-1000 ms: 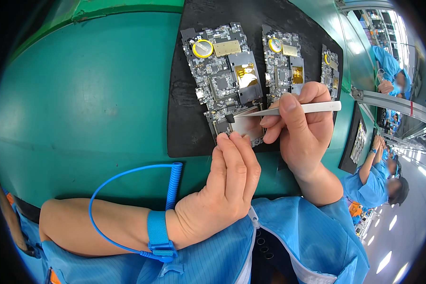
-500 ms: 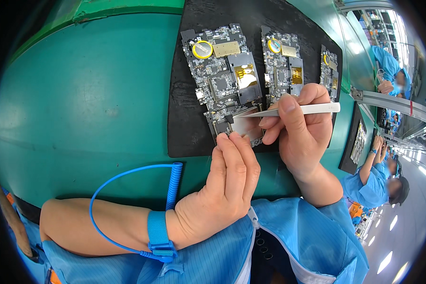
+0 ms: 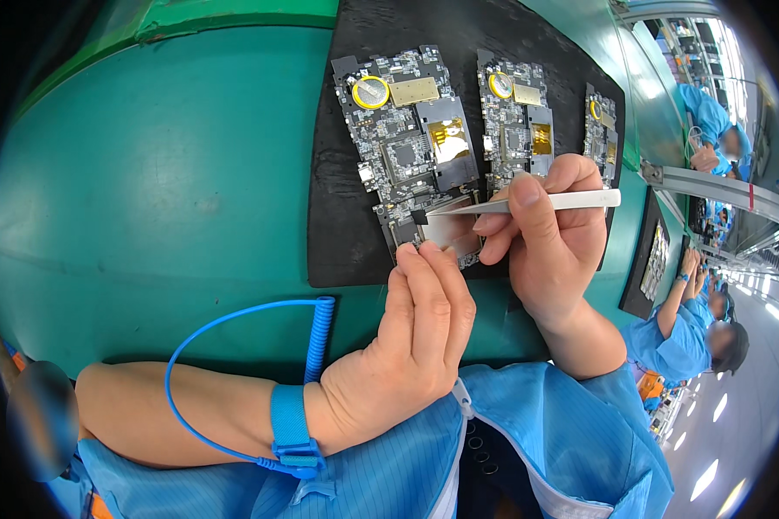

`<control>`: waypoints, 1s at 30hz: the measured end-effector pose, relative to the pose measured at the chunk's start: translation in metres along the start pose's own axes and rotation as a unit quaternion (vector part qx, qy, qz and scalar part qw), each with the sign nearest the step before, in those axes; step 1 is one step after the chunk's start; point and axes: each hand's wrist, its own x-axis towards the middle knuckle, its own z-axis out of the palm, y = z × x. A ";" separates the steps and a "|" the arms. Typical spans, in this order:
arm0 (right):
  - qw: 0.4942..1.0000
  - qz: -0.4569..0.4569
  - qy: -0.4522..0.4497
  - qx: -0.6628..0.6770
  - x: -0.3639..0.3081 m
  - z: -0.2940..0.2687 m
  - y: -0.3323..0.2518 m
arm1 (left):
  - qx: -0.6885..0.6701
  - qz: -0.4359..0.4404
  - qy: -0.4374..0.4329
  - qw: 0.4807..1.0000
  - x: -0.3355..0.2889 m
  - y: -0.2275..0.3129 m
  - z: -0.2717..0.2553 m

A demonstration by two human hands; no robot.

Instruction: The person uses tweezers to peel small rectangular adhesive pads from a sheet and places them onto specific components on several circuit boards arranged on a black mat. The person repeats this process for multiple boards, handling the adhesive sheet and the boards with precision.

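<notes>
Head view, nearest first: a blue jacket [image 3: 580, 415] fills the lower edge, and a blue wrist strap [image 3: 287, 419] rings the left wrist, its coiled cord [image 3: 318, 337] looping back over the forearm, probably to ground the wearer. The left hand [image 3: 407, 350] has its fingers bunched at the near end of the nearest board [image 3: 398, 143], seemingly to steady it; the thumb is hidden, so I cannot tell whether the fingers pinch the edge or merely rest on it. The right hand [image 3: 558, 242] is clamped on silver tweezers [image 3: 580, 200], held low and slanted, perhaps so the tips reach in without the hand covering the spot. They point at a small black piece [image 3: 420, 217] beside a silvery plate [image 3: 452, 232]; contact is too fine to judge. The nearest board lies flat on a black mat [image 3: 346, 251], which may cushion it. To the right on that mat are 2 more boards, the middle board [image 3: 518, 112] and the far board [image 3: 601, 130]. Around it spreads a green bench [image 3: 173, 190]. Farther right, co-workers [image 3: 671, 342] wear blue too.
</notes>
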 end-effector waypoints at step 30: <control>0.972 -0.192 -0.063 -0.119 -0.006 -0.007 0.008 | -0.170 -0.094 -0.003 0.981 0.006 -0.017 -0.006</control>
